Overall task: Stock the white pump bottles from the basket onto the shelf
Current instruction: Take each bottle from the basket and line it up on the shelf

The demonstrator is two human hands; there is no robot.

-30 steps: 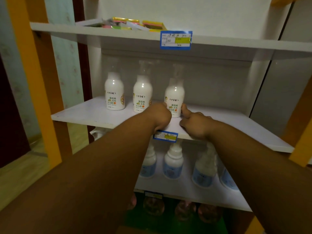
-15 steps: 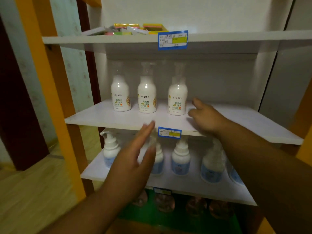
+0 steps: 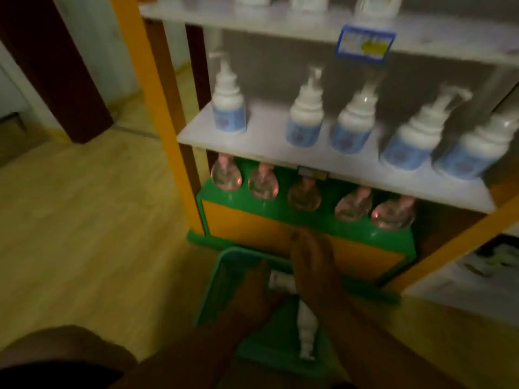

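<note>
Right grip over the basket, bottle just behind it.
Its fingers lie straight, holding nothing; the left grip alongside is too blurred to tell. The bottle lies flat between both wrists, its long axis running back toward the person. The right looks nearer.

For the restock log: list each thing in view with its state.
green basket: on the floor, bottles inside.
white pump bottle: lying flat in the basket.
blue-label pump bottles: five, upright on the middle shelf.
clear round bottles: five, upright on the bottom shelf.
right hand: fingers straight, over the basket.
left hand: in the basket, grip unclear.
</note>
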